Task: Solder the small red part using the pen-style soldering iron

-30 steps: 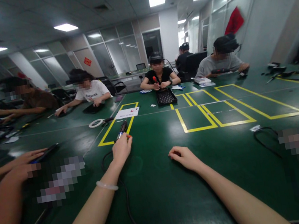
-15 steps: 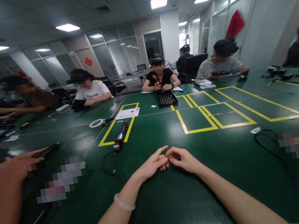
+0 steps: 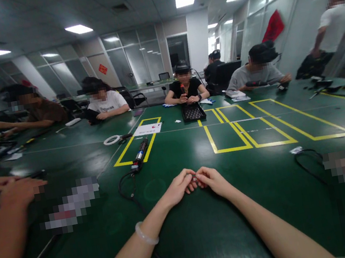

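Note:
My left hand (image 3: 182, 184), with a pale bracelet (image 3: 146, 233) on its wrist, is just above the green table (image 3: 191, 232). Its fingers are curled inward and meet those of my right hand (image 3: 211, 180). The fingertips of both hands are pinched together; a tiny pale spot shows between them, too small to name. An electric screwdriver (image 3: 139, 154) with a black cable lies beyond my left hand, across a yellow tape outline.
A printed sheet (image 3: 147, 129) and a coiled white cable (image 3: 112, 140) lie farther off. Across the table a person (image 3: 185, 89) holds a red-tipped tool above a black tray (image 3: 193, 112). A neighbour's hand (image 3: 21, 191) is at left. A black cable (image 3: 311, 158) lies at right.
My left index finger, stretched out before, is now bent in against my right fingers. A reddish speck between the hands no longer shows. At far right a standing person has come further into view.

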Available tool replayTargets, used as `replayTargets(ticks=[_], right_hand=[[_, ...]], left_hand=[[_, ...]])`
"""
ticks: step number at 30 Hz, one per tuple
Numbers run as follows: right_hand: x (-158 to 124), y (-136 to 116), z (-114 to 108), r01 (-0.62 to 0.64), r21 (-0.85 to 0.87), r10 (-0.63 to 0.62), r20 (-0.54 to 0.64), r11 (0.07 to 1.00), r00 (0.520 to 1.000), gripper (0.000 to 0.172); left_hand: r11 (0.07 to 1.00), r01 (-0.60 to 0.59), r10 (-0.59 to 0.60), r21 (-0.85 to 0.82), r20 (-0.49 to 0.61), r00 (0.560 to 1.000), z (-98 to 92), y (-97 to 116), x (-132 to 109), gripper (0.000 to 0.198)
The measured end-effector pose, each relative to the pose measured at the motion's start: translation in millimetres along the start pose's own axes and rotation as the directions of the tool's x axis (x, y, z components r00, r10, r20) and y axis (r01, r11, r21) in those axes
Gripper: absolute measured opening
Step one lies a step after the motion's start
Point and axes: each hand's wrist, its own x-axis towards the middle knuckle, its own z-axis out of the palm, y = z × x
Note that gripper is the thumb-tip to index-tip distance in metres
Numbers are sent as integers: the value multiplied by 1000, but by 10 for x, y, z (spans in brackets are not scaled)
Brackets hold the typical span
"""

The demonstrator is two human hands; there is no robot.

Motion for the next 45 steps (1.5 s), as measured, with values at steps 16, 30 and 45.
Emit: replayTargets(ticks=[16,30,45], right_hand=[[-20,-36,-3,20,39,-20,9,999,1000,30],[-18,-19,-31,10,-18,-9,16,1000,1000,24],[-60,-52,7,39,-124,-38,12,991,999,18]], left_hand=[[896,-145,197,420,-83,977,-105,134,-11,28],[237,708,-172,665,-689,704,-2108,-508,182,81],[237,498,-48,834,-502,864,-1000,-244,-98,61]])
